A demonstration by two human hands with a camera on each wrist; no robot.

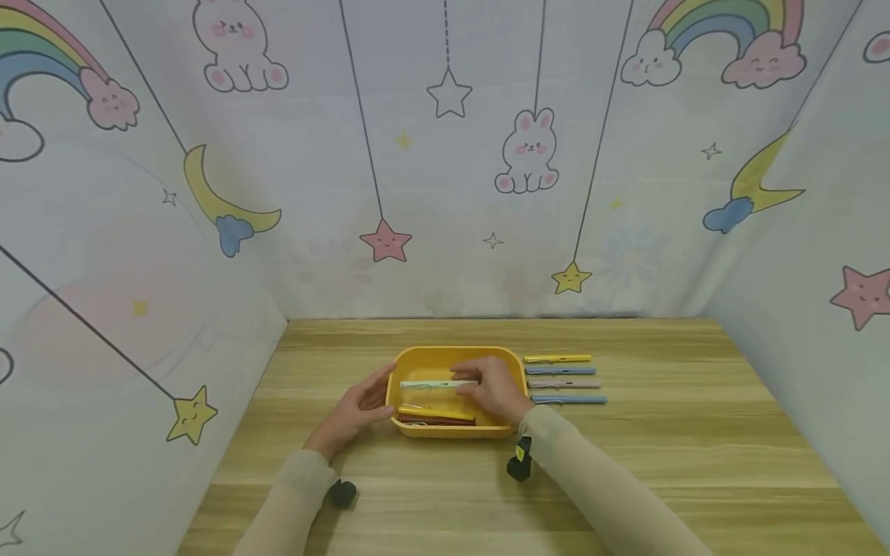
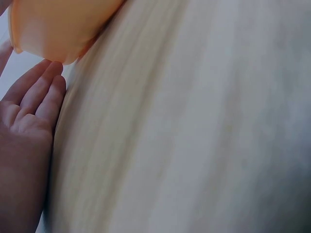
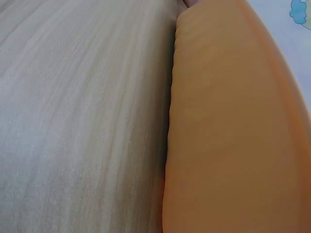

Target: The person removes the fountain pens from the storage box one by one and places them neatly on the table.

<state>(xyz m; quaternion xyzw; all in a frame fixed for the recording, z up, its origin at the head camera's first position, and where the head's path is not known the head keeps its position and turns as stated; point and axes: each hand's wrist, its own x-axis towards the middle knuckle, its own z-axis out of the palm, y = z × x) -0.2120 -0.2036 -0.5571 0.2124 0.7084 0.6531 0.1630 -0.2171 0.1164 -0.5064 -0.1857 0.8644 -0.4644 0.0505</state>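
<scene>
Head view shows my right hand [image 1: 495, 390] pinching a pale green pen [image 1: 426, 384] between thumb and fingers, inside a yellow box [image 1: 459, 433] set near the middle of the far edge of the table [image 1: 626, 486]. The box is smooth, plastic-looking and shallow, a rectangle with rounded corners. My left hand [image 1: 351, 413] rests unclenched against its left end, fingers extended, thumb near the front corner. The pale green pen is slim, with a metal clip, and lies roughly parallel to the table's far edge. Along the box's front wall are an orange-yellow pen [image 1: 438, 413] and a dark red pen [image 1: 448, 422].

Just right of the box, toward the table's far right corner, lie a bright yellow pen [image 1: 570, 359], a blue pen [image 1: 570, 371], a pink pen [image 1: 573, 384] and a second blue pen [image 1: 580, 400], in a row. The table has streaky wood grain; behind its far edge rises a pale backdrop [image 1: 459, 293] printed with stars and rabbits.

My right fingers cover the pale green pen's right end, and the box's front rim partly hides the dark red pen. Right wrist view is mostly box wall and table, with a cut-off bit of skin at the top; left wrist view blurs the tabletop.
</scene>
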